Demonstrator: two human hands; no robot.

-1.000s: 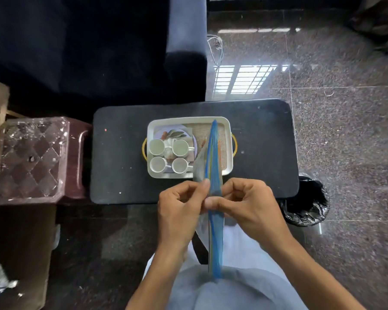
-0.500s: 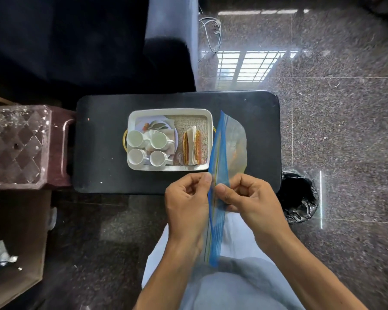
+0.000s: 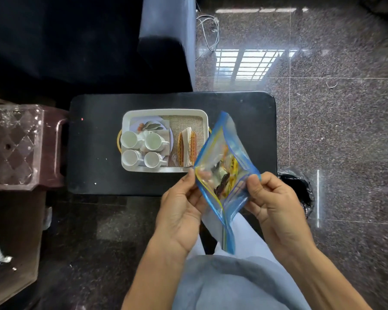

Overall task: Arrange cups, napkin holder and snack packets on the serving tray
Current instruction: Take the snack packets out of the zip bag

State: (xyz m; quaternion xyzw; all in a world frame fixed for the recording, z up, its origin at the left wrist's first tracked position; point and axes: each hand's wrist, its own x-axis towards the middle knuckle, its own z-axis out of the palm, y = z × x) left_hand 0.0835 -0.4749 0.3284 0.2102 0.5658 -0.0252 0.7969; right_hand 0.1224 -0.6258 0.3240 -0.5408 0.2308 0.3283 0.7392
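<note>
Both hands pinch the mouth of a clear zip bag (image 3: 224, 171) with a blue edge: the left hand (image 3: 179, 215) grips its left lip, the right hand (image 3: 276, 209) its right lip, and the mouth is pulled open between them. The snack packets (image 3: 225, 175) lie inside it (dark and yellow ones, not clear how many). The bag hangs above the near edge of the desk (image 3: 94, 153), its long axis running from the lap up toward the tray (image 3: 127, 118). The tray lies ahead and to the left, so the left hand is nearer. The cups (image 3: 154, 141) and the napkin holder (image 3: 187, 145) already stand on it.
</note>
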